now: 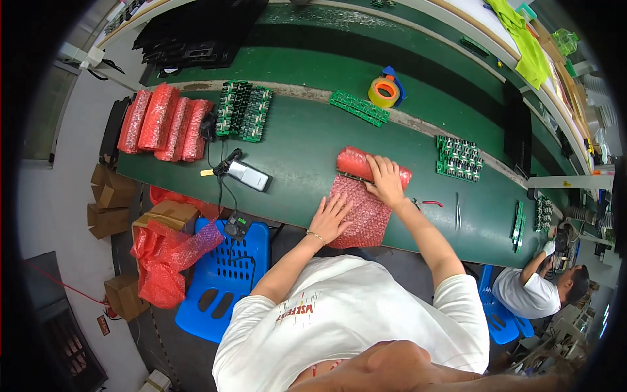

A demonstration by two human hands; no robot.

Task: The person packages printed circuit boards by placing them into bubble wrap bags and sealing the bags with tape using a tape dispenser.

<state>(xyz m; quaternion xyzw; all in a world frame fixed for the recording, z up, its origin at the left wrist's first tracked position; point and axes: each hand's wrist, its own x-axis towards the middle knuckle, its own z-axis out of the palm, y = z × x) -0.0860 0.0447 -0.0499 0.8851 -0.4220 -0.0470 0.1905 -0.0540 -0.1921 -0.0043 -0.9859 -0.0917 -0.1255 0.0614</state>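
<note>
A roll of red bubble wrap lies across the green table in front of me. Its loose sheet spreads toward me and hangs over the near edge. A dark strip, perhaps a circuit board's edge, shows along the roll's near side; the roll's inside is hidden. My right hand curves over the roll's right half, fingers on top and thumb on the near side. Flat on the left part of the sheet rests my left hand, open with its fingers spread.
Several wrapped red rolls lie at the left, beside standing green circuit boards. A grey-white device with cables sits nearer. Beyond are flat boards and a tape dispenser; rightward, more boards, tweezers and a co-worker.
</note>
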